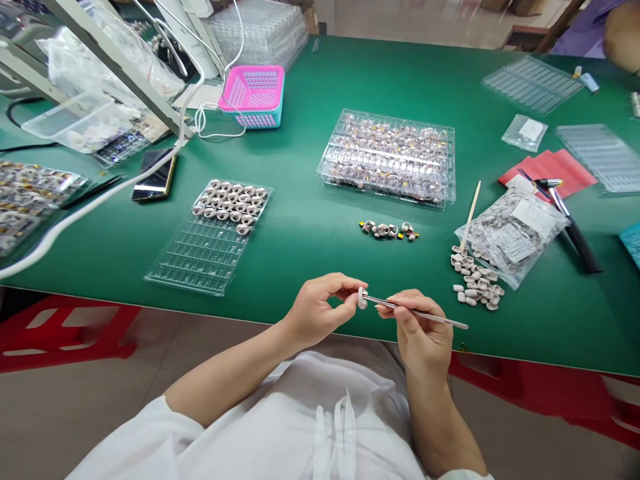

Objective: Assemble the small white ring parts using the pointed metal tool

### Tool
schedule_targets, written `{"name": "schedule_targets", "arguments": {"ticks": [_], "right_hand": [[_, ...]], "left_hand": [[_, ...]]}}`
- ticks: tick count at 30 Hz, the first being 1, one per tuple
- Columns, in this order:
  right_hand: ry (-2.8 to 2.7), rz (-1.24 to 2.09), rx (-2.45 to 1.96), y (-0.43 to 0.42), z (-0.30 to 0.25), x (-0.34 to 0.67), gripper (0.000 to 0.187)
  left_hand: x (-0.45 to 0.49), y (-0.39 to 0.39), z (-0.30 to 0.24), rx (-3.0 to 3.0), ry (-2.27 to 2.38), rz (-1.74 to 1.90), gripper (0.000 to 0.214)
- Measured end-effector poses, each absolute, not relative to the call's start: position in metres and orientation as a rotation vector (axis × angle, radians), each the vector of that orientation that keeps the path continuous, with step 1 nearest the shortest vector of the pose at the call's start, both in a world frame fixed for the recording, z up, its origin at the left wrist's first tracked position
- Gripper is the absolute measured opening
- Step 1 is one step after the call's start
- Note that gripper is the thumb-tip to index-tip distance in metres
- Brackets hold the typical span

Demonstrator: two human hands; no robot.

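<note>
Head view: both hands are busy on the near side of the filled clear tray [387,157], which sits on the green worktop [295,233]. L hand [318,308] pinches a small whitish pc [362,298] btwn thumb & fingertips; that pc is held up nearer the wearer than the filled clear tray, approx in line w/ its middle. R hand [424,330] grips a slim metal tool [453,323] pen-style, tip at the pc; can't tell if it goes inside. Just on the tray's near side: a short row of loose dark-and-yellow bits [383,231]. L of the tray & a bit nearer: a part-filled tray [195,260], whitish pcs in rows at its far end. Further L: a phone [155,177]. L & slightly beyond: a pink-and-blue basket [253,103]. R of the tray & nearer: a pile of loose whitish pcs [480,283], w/ a thin wooden stick [471,212] & a clear bag [515,230] of similar pcs nr it. R of the tray also: red sheets [565,172] & a black-handled tool [580,240]. Far R, beyond the tray: another person's arm [625,37].
</note>
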State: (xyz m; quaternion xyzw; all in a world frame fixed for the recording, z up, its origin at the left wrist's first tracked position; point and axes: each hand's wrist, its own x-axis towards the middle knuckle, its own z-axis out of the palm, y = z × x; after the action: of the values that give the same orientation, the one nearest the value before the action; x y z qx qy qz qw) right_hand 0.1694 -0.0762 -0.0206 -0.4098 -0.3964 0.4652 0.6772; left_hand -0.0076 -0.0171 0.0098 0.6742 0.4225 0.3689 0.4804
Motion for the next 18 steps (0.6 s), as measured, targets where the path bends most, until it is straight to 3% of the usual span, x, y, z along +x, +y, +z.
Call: {"name": "schedule_targets", "arguments": {"ticks": [14, 18], "right_hand": [[-0.879, 1.192, -0.868, -0.066, -0.025, 0.175, 0.006], [-0.992, 0.997, -0.864, -0.068, -0.017, 0.178, 0.024]], "left_hand": [[-0.009, -0.015, 0.006, 1.321, 0.976, 0.717, 0.016], [-0.008, -0.017, 0.008, 1.345, 0.955, 0.747, 0.015]]}}
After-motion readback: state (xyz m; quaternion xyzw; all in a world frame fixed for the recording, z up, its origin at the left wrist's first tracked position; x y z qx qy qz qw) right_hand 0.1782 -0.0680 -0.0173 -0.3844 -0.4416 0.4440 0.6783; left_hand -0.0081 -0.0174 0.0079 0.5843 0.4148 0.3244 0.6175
